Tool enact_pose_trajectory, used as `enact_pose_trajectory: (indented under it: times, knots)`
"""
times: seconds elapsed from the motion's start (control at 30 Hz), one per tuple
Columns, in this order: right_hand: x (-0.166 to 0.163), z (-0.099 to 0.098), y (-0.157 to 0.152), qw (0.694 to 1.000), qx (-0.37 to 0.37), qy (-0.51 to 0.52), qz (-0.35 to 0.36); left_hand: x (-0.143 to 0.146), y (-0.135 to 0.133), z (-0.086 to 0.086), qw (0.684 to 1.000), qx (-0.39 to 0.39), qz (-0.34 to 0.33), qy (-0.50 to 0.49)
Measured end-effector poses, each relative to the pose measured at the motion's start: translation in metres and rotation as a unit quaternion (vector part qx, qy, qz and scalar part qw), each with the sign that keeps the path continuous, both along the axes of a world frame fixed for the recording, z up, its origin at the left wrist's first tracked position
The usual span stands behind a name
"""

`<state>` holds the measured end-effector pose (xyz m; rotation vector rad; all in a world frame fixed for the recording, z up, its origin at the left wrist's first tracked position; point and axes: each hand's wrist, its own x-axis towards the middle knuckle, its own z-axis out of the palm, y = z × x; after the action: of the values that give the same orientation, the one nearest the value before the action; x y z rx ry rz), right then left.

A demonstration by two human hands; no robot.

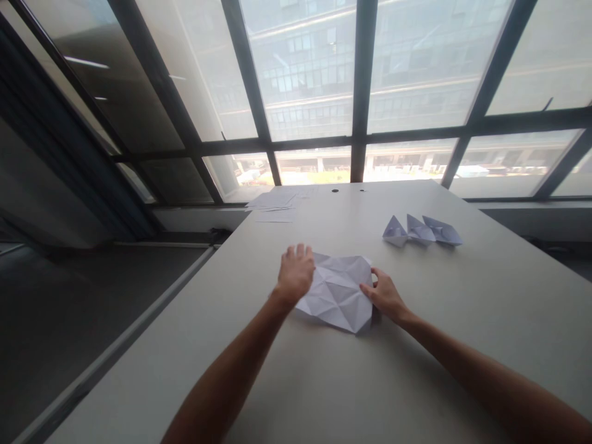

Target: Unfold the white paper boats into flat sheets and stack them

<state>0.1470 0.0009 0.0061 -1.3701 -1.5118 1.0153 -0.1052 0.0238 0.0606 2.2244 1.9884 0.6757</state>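
A creased sheet of white paper lies partly spread on the white table, with a grid of diagonal folds and slightly raised edges. At its left edge is my left hand, back upward, fingers slightly apart and pointing away from me; the thumb is hidden. My right hand pinches the paper's right edge between thumb and fingers. Beyond it, to the right, three folded paper boats stand close together in a row.
Loose white sheets lie at the table's far left. A dark round cable hole shows near the far edge of the table. Large windows with dark frames rise behind, and a dark curtain hangs at the left.
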Motion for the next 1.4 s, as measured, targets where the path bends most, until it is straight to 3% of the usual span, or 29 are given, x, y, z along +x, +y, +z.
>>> enact_pose_trajectory:
  times: [0.1, 0.17, 0.27, 0.33, 0.4, 0.47, 0.53, 0.6, 0.73, 0.87, 0.97, 1.07, 1.17, 1.3, 1.4]
  knots:
    - [-0.003, 0.001, -0.005, 0.998, -0.04, -0.001, 0.044, 0.044, -0.018, -0.028, 0.989, -0.118, -0.002, 0.085]
    - [0.002, 0.004, -0.004, 0.997, -0.039, -0.051, 0.035, 0.055, -0.022, -0.046, 0.988, -0.132, 0.033, 0.079]
    - [0.014, 0.013, 0.006, 0.977, 0.122, -0.156, -0.076, 0.047, -0.018, -0.057, 0.99, -0.118, 0.014, 0.076]
    - [0.019, 0.021, 0.013, 0.947, 0.248, -0.193, -0.074, 0.037, -0.014, -0.052, 0.987, -0.12, -0.063, 0.083]
    - [0.018, 0.026, 0.017, 0.932, 0.298, -0.204, 0.04, 0.03, -0.01, -0.042, 0.971, -0.13, -0.177, 0.092]
    - [0.013, 0.026, 0.014, 0.908, 0.298, -0.219, 0.197, 0.025, -0.007, -0.034, 0.945, -0.13, -0.284, 0.094]
    - [0.006, 0.022, 0.007, 0.871, 0.283, -0.265, 0.302, 0.021, -0.004, -0.03, 0.931, -0.116, -0.336, 0.086]
    - [0.002, 0.015, -0.002, 0.847, 0.259, -0.328, 0.329, 0.016, 0.001, -0.032, 0.946, -0.097, -0.301, 0.079]
    - [-0.002, 0.009, -0.014, 0.833, 0.215, -0.391, 0.327, 0.001, 0.012, -0.043, 0.983, -0.098, -0.124, 0.089]
    - [-0.004, 0.012, -0.019, 0.83, 0.212, -0.393, 0.333, -0.005, 0.02, -0.044, 0.987, -0.104, -0.081, 0.093]
    - [-0.005, 0.012, -0.02, 0.832, 0.212, -0.398, 0.322, -0.001, 0.018, -0.03, 0.991, -0.083, -0.06, 0.091]
    - [-0.005, 0.01, -0.019, 0.834, 0.21, -0.403, 0.313, 0.005, 0.0, -0.011, 0.994, -0.035, -0.077, 0.064]
    - [-0.005, 0.007, -0.017, 0.835, 0.217, -0.403, 0.307, 0.003, -0.034, -0.003, 0.985, -0.01, -0.171, 0.025]
    - [-0.006, 0.002, -0.015, 0.836, 0.221, -0.402, 0.301, -0.018, -0.074, -0.016, 0.968, -0.06, -0.229, 0.086]
    - [-0.006, 0.002, -0.016, 0.837, 0.219, -0.404, 0.296, -0.04, -0.079, -0.032, 0.966, -0.103, -0.197, 0.132]
